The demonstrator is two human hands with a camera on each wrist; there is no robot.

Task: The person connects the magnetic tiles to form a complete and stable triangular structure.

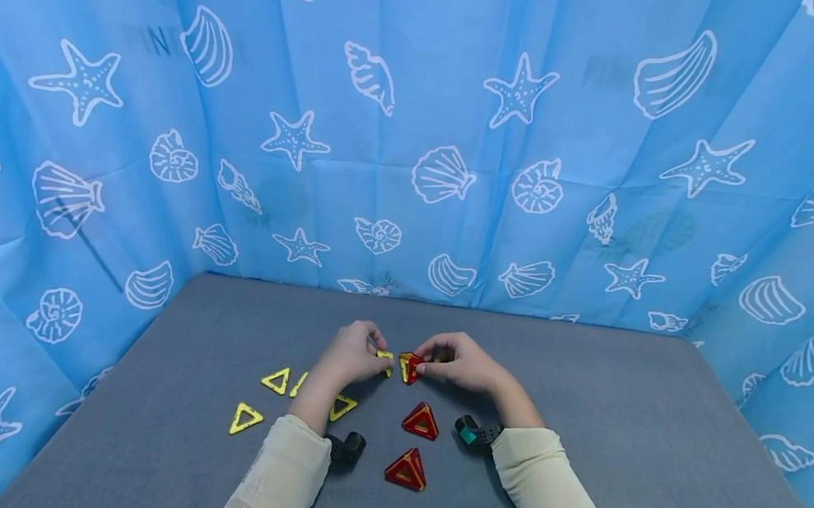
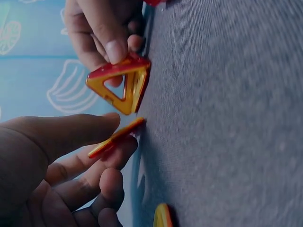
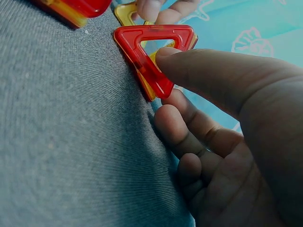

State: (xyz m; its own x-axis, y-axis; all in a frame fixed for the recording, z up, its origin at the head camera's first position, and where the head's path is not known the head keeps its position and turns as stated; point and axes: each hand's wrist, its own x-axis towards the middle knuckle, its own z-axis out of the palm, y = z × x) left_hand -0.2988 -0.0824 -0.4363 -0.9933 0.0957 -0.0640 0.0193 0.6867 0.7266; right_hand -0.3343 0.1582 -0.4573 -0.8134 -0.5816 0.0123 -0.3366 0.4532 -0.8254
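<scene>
Near the far middle of the table, my left hand (image 1: 352,353) pinches a yellow triangular magnetic tile (image 2: 116,138) between thumb and fingers. The tile appears nearly edge-on in the left wrist view. Opposite it, my right hand (image 1: 466,364) grips a small piece of joined red and yellow triangular tiles (image 3: 154,31), with the thumb on the red face. A narrow gap separates the held tile from this piece in the head view. Closer to me stand two red-and-yellow tile pyramids, one (image 1: 422,421) behind the other (image 1: 406,471).
Several loose yellow triangular tiles (image 1: 276,380) lie around the left forearm, one (image 1: 246,418) farthest left. Both wrists wear black camera bands (image 1: 477,433). A blue shell-print curtain (image 1: 409,229) hangs behind the grey table (image 1: 618,442).
</scene>
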